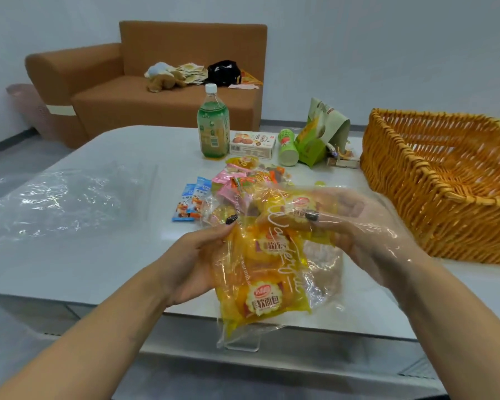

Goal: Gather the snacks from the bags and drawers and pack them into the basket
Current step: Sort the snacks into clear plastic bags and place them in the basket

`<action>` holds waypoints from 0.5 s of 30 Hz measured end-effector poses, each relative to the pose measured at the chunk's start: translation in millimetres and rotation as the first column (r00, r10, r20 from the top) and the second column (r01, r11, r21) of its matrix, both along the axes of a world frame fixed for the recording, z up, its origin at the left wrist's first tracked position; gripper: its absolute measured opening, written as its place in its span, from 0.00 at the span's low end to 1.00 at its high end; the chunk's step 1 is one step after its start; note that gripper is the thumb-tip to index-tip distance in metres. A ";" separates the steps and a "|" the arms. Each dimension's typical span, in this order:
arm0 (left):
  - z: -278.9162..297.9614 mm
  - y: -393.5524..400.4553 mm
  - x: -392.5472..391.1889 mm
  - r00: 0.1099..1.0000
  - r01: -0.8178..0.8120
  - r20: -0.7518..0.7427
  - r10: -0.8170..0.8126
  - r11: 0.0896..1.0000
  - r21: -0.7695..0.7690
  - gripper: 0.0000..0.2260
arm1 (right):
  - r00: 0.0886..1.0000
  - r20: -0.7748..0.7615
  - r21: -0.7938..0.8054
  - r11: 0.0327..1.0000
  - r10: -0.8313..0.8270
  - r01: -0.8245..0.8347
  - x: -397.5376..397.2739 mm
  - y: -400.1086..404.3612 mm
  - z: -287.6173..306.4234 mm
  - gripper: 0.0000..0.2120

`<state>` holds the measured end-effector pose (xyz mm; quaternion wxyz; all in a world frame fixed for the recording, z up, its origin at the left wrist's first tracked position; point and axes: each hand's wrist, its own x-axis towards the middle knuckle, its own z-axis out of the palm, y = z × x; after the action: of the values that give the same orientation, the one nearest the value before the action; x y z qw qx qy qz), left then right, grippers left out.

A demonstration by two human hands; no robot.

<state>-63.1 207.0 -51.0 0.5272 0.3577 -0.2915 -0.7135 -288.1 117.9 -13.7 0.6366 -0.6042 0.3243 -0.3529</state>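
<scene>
Clear, crinkled plastic wraps most of the action: a transparent bag with white script lettering (274, 255) is held up over the near edge of the pale glossy table (104, 267), and inside it sit several yellow-wrapped soft bread packets (264, 301). The left hand (197, 264) pinches the bag's left side between thumb and curled fingers, dark-painted thumbnail up. The right hand (355, 226) is pushed inside the bag's mouth, seen through the film, its fingers curled round one yellow packet near the top. Just beyond the hands lies a loose heap of small snack sachets in pink, orange and yellow (243, 180), with two blue-and-white sachets (191, 202) beside it on the left. Farther back stand a tall green-labelled drink bottle with a white cap (213, 125), a flat white biscuit box (253, 145) touching it on the right, a tilted light-green cylindrical tub (287, 147) and a green and yellow stand-up pouch (321, 134). On the table's right side rests the orange woven wicker basket (433, 203), its visible inside holding nothing. Another flattened clear plastic bag (55, 200) lies on the table's left. Behind stands a brown fabric sofa (162, 82) carrying a plush toy, papers and a black bag.
</scene>
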 end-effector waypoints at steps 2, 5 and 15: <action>4.3 1.0 0.7 0.999 0.025 0.030 -0.024 0.999 -0.031 0.16 | 0.998 -0.053 -0.016 1.000 -0.018 0.017 0.9 -3.4 -7.2 0.22; 2.8 3.4 -0.5 0.996 0.049 0.075 -0.047 0.999 -0.025 0.28 | 0.985 -0.165 -0.051 0.998 -0.043 0.035 4.2 -1.8 -13.0 0.17; 3.3 0.1 -4.0 0.966 -0.105 0.234 0.106 0.994 -0.014 0.23 | 0.978 -0.173 -0.146 0.985 -0.117 0.092 10.4 -1.2 -8.1 0.21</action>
<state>-67.1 207.1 -47.6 0.5266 0.4541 -0.3327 -0.6371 -277.7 116.6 -21.8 0.5419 -0.6581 0.3873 -0.3512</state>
